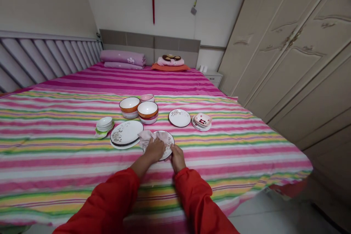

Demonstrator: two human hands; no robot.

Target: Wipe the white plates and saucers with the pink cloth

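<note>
A round white plate (170, 142) with a dark rim and a floral print lies on the striped cloth in front of me. My left hand (155, 149) presses a crumpled pale pink cloth (145, 137) onto its face. At the plate's right edge, my right hand (177, 155) grips the rim between thumb and fingers. Just left of it sit stacked oval plates (127, 132) with the same floral print. Another round floral plate (179, 117) lies farther back, touched by neither hand.
Stacked bowls (147, 109) stand behind the plates. Small white dishes (104, 123) sit on a green leaf-shaped dish at left; a pink square dish (203, 119) tops small plates at right. Folded bedding (123, 58) lies by the headboard. A wardrobe (287, 51) stands right.
</note>
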